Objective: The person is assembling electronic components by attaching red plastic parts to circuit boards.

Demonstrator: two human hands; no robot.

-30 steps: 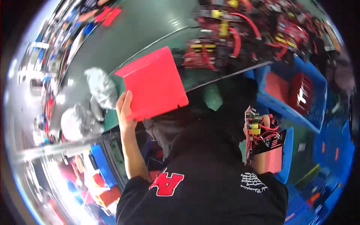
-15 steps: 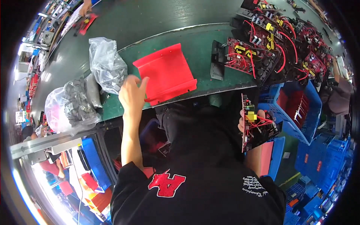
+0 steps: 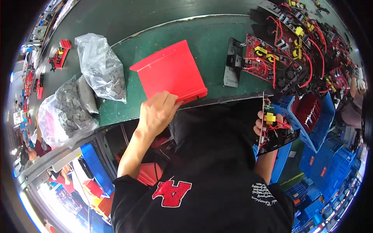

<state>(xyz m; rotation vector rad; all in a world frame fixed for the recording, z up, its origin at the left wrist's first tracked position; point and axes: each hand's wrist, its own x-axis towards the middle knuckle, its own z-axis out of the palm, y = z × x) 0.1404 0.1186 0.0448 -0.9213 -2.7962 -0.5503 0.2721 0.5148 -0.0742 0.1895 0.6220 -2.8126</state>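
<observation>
A red sheet panel with bent-up edges (image 3: pixel 169 70) lies on the green work surface in front of me. My left hand (image 3: pixel 157 112) is closed on its near edge, the fingertips bent over the rim and the thumb toward the right. Off to the right, beside my body, my right hand (image 3: pixel 258 123) holds a circuit board assembly (image 3: pixel 274 130). The board stands on edge, with red wires, a yellow-wrapped component and a black plate; it hides part of the hand.
Clear plastic bags of grey parts (image 3: pixel 103 70) lie at the left. More circuit board assemblies (image 3: pixel 287 46) are piled at the right, with a black bracket (image 3: pixel 233 64) at the pile's near side. Below them stands a blue crate (image 3: pixel 311 120) with red boards.
My left hand has come down and right from the panel's left side to grip its near edge. The panel has tilted slightly. The right hand still holds the circuit board assembly.
</observation>
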